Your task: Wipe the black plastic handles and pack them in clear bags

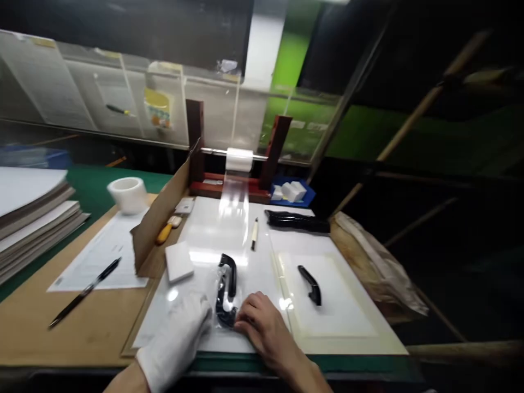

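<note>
Two curved black handle-like parts (232,275) lie on the white work surface, the lower one in clear plastic film. My left hand (180,333), in a white glove, is just left of them; its fingers are smeared by motion. My bare right hand (264,322) is at the right, its bent fingertips at the lower end of the wrapped part; whether they grip it is hard to tell. Another black handle (311,285) rests on a white sheet at the right. Clear film (235,204) runs down from a roll (239,160) on a dark red stand (264,185).
A white block (179,262), a yellow-handled brush (166,232) and an upright cardboard piece (161,218) stand left. A pen (84,292), a tape roll (127,195) and stacked sheets (33,218) lie farther left. Behind are a cutter (254,234), black bundle (298,221) and blue tray (309,195).
</note>
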